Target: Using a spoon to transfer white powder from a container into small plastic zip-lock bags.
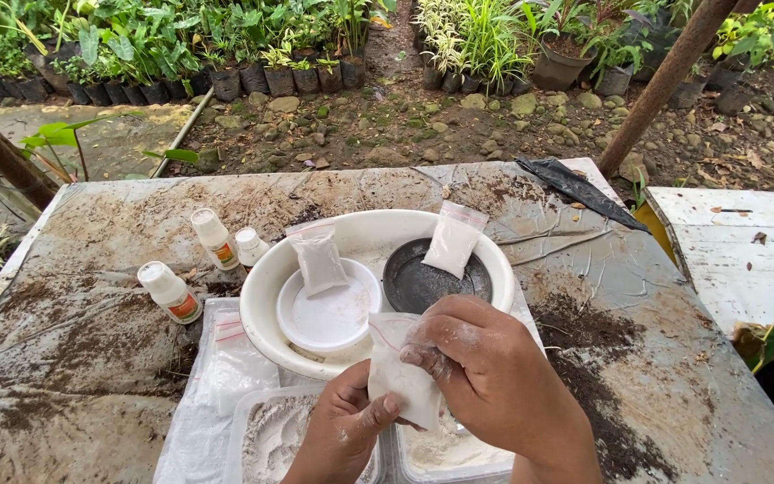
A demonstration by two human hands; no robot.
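Fingers of both hands pinched shut on small powder bag.

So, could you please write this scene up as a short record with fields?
Setting: outdoor table smeared with soil, potted plants behind
Left hand: pinches the lower edge of a small bag of white powder
Right hand: grips the same bag from above, fingers dusted white
Below the hands: two clear tubs of white powder
Basin: white, holds a white dish and a black dish, with a filled bag leaning on each
Left of basin: three small white bottles
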